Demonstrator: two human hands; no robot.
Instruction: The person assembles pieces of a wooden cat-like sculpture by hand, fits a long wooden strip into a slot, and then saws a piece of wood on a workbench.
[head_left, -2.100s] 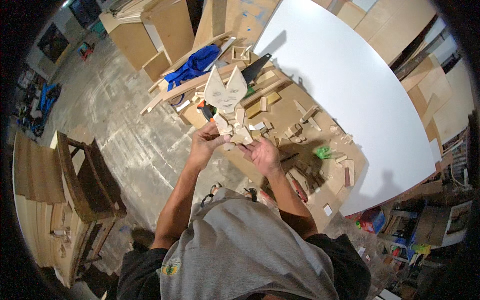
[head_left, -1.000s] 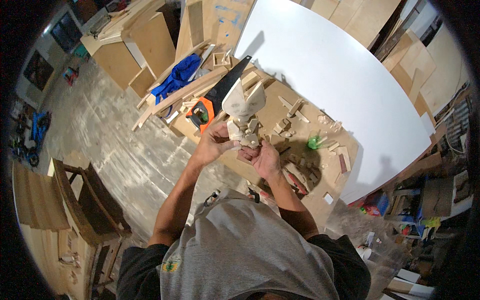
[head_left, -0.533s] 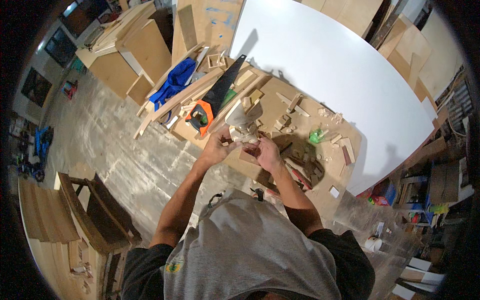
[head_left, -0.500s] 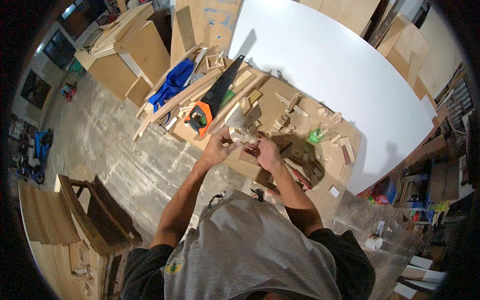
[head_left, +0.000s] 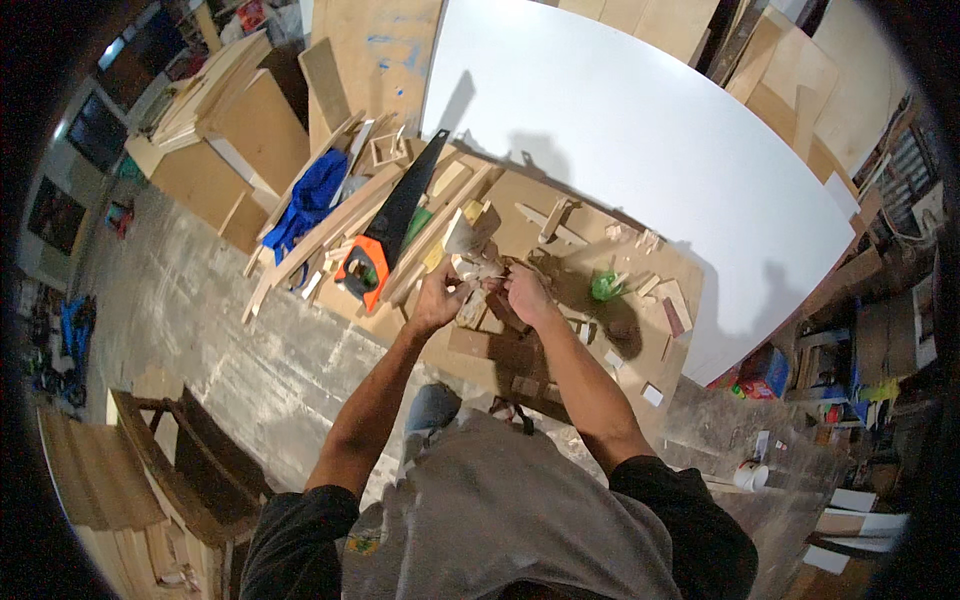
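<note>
A small pale wooden assembly of joined pieces (head_left: 478, 266) is held up over the workbench between my hands. My left hand (head_left: 437, 302) is closed around its left side, thumb pressed against it. At its right side, the fingers of my right hand (head_left: 527, 295) are pinched together on the same assembly. Exactly what those right fingertips touch is too small to make out. Left of the assembly lies a handsaw (head_left: 392, 220) with a black blade and an orange and black handle, resting on long wooden strips.
Wood offcuts and a small green object (head_left: 605, 287) lie on the workbench (head_left: 640, 345) to the right. A blue cloth (head_left: 310, 195) drapes over strips at the left. Behind stands a large white board (head_left: 640, 130). Plywood cabinets (head_left: 255, 125) stand far left, and a wooden frame piece (head_left: 175, 430) near left.
My view has shifted, so the bench and saw now appear further left and slightly lower. Both hands still hold the wooden assembly, which appears turned a little, with my right fingers higher on it.
</note>
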